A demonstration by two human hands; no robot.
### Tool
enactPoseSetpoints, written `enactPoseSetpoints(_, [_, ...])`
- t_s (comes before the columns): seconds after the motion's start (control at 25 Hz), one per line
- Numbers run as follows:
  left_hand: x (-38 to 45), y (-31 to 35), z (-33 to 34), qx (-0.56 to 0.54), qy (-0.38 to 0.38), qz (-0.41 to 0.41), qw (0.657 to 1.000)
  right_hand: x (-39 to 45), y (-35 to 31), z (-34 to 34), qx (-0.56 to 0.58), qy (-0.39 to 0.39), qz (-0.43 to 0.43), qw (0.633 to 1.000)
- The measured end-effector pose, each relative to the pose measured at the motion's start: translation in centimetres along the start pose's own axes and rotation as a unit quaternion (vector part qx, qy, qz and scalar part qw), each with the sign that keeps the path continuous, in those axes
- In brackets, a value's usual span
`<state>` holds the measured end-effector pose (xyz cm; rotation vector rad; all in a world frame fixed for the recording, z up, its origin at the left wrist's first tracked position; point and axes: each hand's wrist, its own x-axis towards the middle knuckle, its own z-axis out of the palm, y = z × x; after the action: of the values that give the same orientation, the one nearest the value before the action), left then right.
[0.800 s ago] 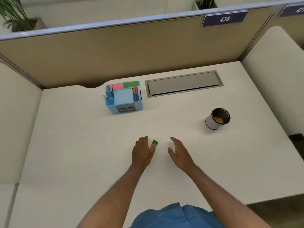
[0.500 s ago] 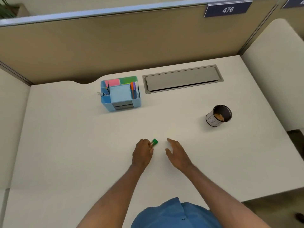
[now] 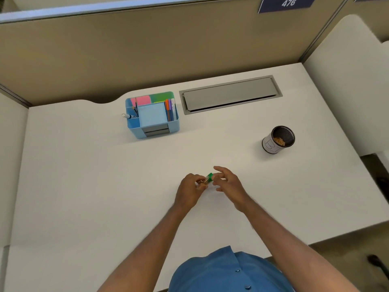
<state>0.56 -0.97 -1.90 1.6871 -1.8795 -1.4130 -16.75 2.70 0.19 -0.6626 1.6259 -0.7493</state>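
Observation:
A small green object (image 3: 209, 177) is pinched in the curled fingers of my left hand (image 3: 190, 190), just above the white desk (image 3: 84, 175). My right hand (image 3: 228, 185) is beside it on the right, its fingertips touching the green object's far end while the other fingers stay spread and loosely bent. What the green object is, I cannot make out at this size.
A blue desk organiser (image 3: 152, 114) with sticky notes and pens stands at the back centre. A grey cable flap (image 3: 230, 94) lies right of it. A black mesh cup (image 3: 279, 139) with small brown items stands at the right. Beige partition walls surround the desk.
My left hand has curled round the green object and lifted it off the desk. My right hand moved left until its fingertips reached the object.

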Motion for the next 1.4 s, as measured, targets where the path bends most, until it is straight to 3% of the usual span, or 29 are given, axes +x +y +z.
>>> enactPoseSetpoints(0.4, [0.5,6.0,1.8,-0.033,-0.052,0.091,0.994,-2.9,-1.8,-6.1,0.034,0.014,-0.065,0.997])
enactPoseSetpoints(0.64, [2.6,11.4,4.3,-0.019,-0.069,0.118,0.990,-2.4,-3.3,-12.5,-0.036,0.020,-0.090,0.995])
enactPoseSetpoints(0.84, [4.0,13.6,5.9,-0.014,-0.075,0.112,0.991,-1.2,-3.8,-16.1,-0.079,0.000,-0.103,0.992])
enactPoseSetpoints(1.08, [4.6,14.9,7.0,0.008,-0.062,0.096,0.993,-0.6,-3.2,-17.2,-0.085,0.029,-0.118,0.989])
enactPoseSetpoints(1.4, [2.7,12.9,5.8,0.005,-0.055,0.074,0.996,-0.5,-3.3,-15.9,-0.121,-0.051,-0.115,0.985])
